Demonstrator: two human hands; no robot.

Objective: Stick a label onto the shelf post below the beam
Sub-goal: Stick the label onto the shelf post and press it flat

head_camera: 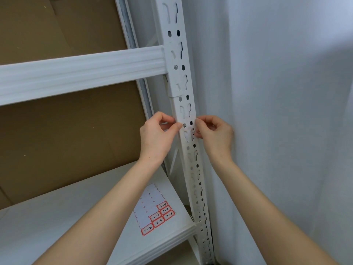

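Observation:
The white perforated shelf post (pixel 191 157) runs down the middle, and the white beam (pixel 82 73) joins it from the left higher up. Both hands are at the post a little below the beam's bracket. My left hand (pixel 156 138) pinches with thumb and forefinger at the post's left edge. My right hand (pixel 214 134) pinches at its right edge. Between the fingertips a small pale label (pixel 189 131) lies across the post's face; it is faint against the white metal, and its printed side cannot be made out.
A label sheet (pixel 152 209) lies on the white shelf board (pixel 57 226) below, with several red-bordered handwritten labels left at its lower end. Brown cardboard (pixel 66 140) backs the shelf. A white curtain (pixel 277 111) hangs right of the post.

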